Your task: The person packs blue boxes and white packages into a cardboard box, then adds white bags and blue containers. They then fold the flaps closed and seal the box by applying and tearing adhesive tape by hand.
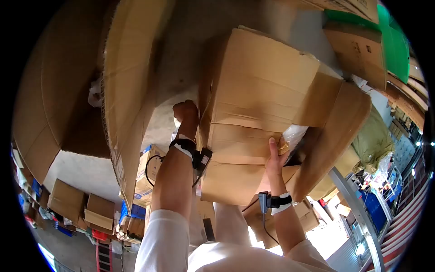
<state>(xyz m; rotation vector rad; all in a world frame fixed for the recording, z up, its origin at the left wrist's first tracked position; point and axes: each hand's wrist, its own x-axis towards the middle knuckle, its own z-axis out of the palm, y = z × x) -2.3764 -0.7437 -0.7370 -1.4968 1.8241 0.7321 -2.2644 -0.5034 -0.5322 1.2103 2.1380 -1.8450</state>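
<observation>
A large brown cardboard box (258,90) fills the middle of the view, with a side flap standing out at its right. My right hand (275,158) grips the box's near right edge, thumb up on the cardboard, beside some clear plastic (294,136). At the box's left side is my left hand (186,111), its fingers curled and partly turned away; what they hold, if anything, is hidden. Both wrists wear black straps with small devices and cables. Left of my left arm rises another large open carton (129,90).
Green material (394,45) and another box (355,54) are at the upper right. A metal rail (358,217) slants along the lower right. Smaller cartons (68,199) stand at the lower left, near a red ladder-like frame (103,256). An olive cloth (374,136) hangs at right.
</observation>
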